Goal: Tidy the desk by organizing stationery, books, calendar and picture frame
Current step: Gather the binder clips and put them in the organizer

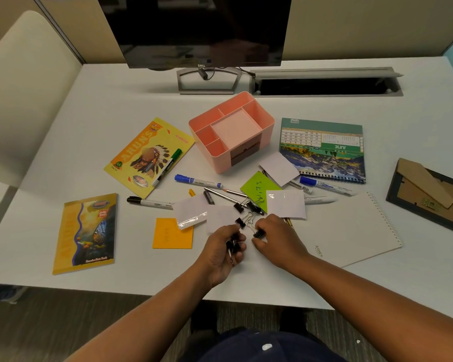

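Binder clips [233,247] are held bunched in the curled left hand [221,253] near the desk's [63,121] front edge; another clip [258,234] is apparently pinched by the right hand [277,240].

— Where's the organizer [232,131]?
— Mid-counter [89,105], in front of the monitor [202,30]. The calendar [322,150] lies to its right, the picture frame [429,194] farther right.
— And the books?
— One notebook [149,156] to the organizer's left with a marker [166,167] on it, another notebook [87,232] nearer the front edge.
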Motion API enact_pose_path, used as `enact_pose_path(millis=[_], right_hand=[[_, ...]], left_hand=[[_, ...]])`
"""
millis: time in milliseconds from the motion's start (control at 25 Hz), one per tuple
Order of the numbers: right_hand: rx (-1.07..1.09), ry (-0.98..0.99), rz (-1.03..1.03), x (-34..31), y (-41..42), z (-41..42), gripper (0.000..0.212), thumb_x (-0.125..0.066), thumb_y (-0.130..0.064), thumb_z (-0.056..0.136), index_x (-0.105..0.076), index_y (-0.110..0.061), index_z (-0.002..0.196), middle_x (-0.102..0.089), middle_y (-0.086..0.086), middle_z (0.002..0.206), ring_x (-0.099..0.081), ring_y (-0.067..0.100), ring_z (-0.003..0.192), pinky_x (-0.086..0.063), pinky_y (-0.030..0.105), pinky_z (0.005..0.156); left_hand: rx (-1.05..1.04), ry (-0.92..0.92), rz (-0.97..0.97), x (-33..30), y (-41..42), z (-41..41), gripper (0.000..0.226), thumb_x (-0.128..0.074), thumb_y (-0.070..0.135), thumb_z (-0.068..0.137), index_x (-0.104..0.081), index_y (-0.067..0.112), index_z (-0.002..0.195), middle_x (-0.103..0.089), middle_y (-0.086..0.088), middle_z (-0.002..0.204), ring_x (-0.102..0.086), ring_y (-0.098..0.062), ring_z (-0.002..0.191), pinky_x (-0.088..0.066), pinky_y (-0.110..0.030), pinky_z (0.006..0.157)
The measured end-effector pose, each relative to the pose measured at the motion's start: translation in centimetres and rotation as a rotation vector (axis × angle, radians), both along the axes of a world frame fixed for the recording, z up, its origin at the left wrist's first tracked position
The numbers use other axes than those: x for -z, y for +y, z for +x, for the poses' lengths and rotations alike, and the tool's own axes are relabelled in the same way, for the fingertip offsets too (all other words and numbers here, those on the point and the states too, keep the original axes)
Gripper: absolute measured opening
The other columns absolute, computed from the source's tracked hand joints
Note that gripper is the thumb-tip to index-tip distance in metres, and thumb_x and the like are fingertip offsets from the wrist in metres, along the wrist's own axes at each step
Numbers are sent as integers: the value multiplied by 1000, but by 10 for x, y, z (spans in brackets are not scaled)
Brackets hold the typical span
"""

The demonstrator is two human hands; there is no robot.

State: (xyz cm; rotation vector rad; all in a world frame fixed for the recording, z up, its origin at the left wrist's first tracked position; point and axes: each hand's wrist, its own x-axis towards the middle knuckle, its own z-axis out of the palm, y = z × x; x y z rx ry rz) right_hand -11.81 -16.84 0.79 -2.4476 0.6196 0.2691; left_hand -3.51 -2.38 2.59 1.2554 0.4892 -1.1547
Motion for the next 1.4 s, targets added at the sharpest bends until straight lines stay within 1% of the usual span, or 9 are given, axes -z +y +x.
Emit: enact_pose_path(millis=[160,280,400,520,640,800,920,1200,1400], right_hand=[[105,-5,61,-3,0,-1,17,-69,-30,79,-64,-19,92,-60,0,93,-57,19,82,-53,36,72],[307,-129,267,-9,5,-5,14,-74,-27,75,-67,-22,86,-64,-5,82,-60,13,75,-54,32,68],[263,-221,435,-22,16,-4,14,-77,-27,81,-72,-25,94,-67,-10,86,-59,-2,69,-45,19,62],[176,-281,494,-27,20,1,15,-75,-29,87,-75,-25,101,-68,-11,90,-59,-7,71,-44,12,61],[170,-297,371,-18,11,6,14,-65,-27,93,-73,-25,104,-68,-9,97,-59,3,73,-47,19,67],[-59,-38,96,-9,-1,18,43,-55,-27,96,-55,-31,139,-60,-3,111,-59,16,94,-47,30,80],[-244,116,-37,-5,1,29,51,-45,-29,100,-37,-36,149,-53,2,132,-59,28,112,-52,41,88],[-373,46,-210,2,5,16,20,-44,-37,100,-52,-24,112,-54,4,107,-60,29,93,-50,39,66],[-462,28,-307,-2,0,8,21,-41,-32,100,-57,-20,106,-61,3,102,-62,28,89,-48,37,62]], left_hand=[[35,-71,26,1,-3,-3,10,-59,10,97,-65,11,104,-62,-8,82,-57,-13,60,-44,-22,47],[53,-55,-2,-1,-4,-4,12,-61,20,98,-66,12,105,-63,-8,84,-59,-13,62,-48,-23,52],[36,62,-113,-7,-6,-4,35,-57,45,98,-67,12,99,-72,-9,92,-69,-17,76,-56,-30,67],[-4,107,-122,-8,-5,-3,38,-56,42,99,-68,7,107,-72,-8,86,-71,-17,74,-58,-29,63],[41,12,3,1,0,-2,25,-54,30,98,-66,8,101,-64,-6,74,-61,-14,61,-49,-22,51],[35,-105,77,4,5,-3,21,-57,24,94,-67,9,104,-60,-6,71,-53,-15,55,-38,-24,46],[2,-166,100,4,5,-3,25,-51,27,100,-67,14,115,-62,-7,72,-53,-14,55,-37,-24,46],[-9,-184,105,7,9,0,25,-43,26,105,-63,25,120,-62,-9,77,-53,-16,58,-38,-26,48],[18,-189,101,8,8,-1,26,-53,24,99,-68,14,117,-62,-8,75,-53,-16,56,-37,-25,46]])
